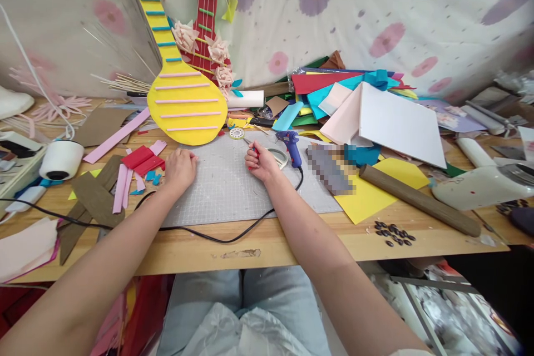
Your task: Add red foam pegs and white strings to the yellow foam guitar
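Note:
My right hand is closed around the red handles of a pair of scissors, over the grey cutting mat. The blades are mostly hidden, with a tip pointing toward a small roll of tape. My left hand rests at the mat's left side with its fingers curled in; whether anything is inside them cannot be seen. Just beyond it leans a yellow lute-shaped piece with blue and pink strips across it. Red folded pieces and small blue scraps lie left of that hand.
A blue glue gun stands right of my right hand; its black cord crosses the mat's front. Farther right are yellow sheet, a brown roll, dark beads and a white bottle. A red guitar-shaped piece stands behind.

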Demonstrator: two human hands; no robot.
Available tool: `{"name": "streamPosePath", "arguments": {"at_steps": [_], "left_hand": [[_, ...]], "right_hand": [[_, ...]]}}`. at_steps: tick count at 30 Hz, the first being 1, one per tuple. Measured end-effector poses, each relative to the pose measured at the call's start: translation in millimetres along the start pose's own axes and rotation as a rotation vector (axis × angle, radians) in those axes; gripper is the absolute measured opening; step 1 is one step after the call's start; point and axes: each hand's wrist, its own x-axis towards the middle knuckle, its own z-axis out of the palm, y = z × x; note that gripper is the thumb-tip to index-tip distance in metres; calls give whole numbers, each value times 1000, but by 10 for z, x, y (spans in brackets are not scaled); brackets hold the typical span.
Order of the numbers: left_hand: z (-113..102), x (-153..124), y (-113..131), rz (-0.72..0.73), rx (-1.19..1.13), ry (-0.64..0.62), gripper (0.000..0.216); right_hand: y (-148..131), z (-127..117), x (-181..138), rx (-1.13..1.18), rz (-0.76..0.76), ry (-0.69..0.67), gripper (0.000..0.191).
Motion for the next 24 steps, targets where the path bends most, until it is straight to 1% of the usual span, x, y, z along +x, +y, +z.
{"name": "streamPosePath", "arguments": {"at_steps": [5,7,10,13,16,19,21,24], "left_hand": [[-62,22,-7,83,-171,-45,11],[-101,16,-35,38,-252,-43,9],[-198,15,-134,-84,-345,-33,9],[-317,25,-252,-155,-391,-5,22],[-399,22,-298,-197,-372,23,29],[-446,-12,-276,-165,-317,20,31],[-484,-45,-273,-153,-259,-13,32],[-550,-92,-330,-209,-139,-84,33]], "right_hand": [[2,-2,3,-2,-3,-8,29],[0,-7,4,-1,-3,-13,30],[-3,-13,4,-8,-4,-13,31],[5,-7,2,-33,-7,-19,32],[27,8,-8,-86,-14,-21,32],[53,6,-22,-129,-24,-30,30],[65,-10,-29,-138,-35,-37,29],[78,-42,-25,-142,-57,-31,28]]}}
